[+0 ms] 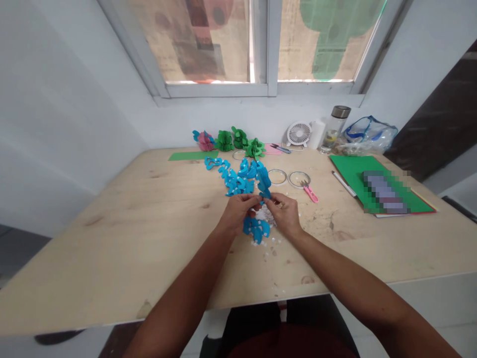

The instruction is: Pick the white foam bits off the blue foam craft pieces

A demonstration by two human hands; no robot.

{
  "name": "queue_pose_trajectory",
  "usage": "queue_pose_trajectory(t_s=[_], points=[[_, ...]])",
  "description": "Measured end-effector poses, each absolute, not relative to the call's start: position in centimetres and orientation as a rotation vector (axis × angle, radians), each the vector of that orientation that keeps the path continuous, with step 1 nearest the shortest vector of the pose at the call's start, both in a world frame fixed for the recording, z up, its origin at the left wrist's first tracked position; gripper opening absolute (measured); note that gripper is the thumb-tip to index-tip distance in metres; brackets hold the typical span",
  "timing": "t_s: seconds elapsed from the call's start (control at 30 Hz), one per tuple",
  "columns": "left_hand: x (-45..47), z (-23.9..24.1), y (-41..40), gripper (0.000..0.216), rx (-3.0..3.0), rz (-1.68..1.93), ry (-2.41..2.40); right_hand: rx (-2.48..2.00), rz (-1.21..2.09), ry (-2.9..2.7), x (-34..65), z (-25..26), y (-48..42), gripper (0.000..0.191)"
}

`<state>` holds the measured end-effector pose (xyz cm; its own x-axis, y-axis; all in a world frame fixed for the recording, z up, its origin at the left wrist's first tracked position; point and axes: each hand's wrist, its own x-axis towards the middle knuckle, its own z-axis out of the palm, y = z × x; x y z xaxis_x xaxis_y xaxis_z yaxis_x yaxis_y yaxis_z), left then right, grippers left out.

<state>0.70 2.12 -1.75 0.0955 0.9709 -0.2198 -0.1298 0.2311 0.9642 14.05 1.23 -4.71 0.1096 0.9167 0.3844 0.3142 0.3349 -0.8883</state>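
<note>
Blue paper cutouts (pixel 257 228) hang in a small bunch between both hands, just above the wooden table (pixel 112 238). Left hand (pixel 238 211) and right hand (pixel 285 213) meet fingertip to fingertip, each pinched shut on the top of the bunch. Directly beneath the grip lie white paper scraps (pixel 266 215). Just beyond the hands spreads a pile of blue paper shapes (pixel 242 176). Farther out to the right rest pink scissors (pixel 310 192) and a green paper sheet (pixel 357 174); green paper flowers (pixel 238 140) sit against the far wall.
</note>
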Motion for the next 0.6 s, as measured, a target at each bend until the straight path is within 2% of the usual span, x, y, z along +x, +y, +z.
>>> queue_pose_trajectory(t_s=[0.6], points=[[0.54,-1.73,2.12,0.023,0.971,1.020,1.162,-1.225,0.575,-1.532,14.07,-4.72,1.08,0.019]])
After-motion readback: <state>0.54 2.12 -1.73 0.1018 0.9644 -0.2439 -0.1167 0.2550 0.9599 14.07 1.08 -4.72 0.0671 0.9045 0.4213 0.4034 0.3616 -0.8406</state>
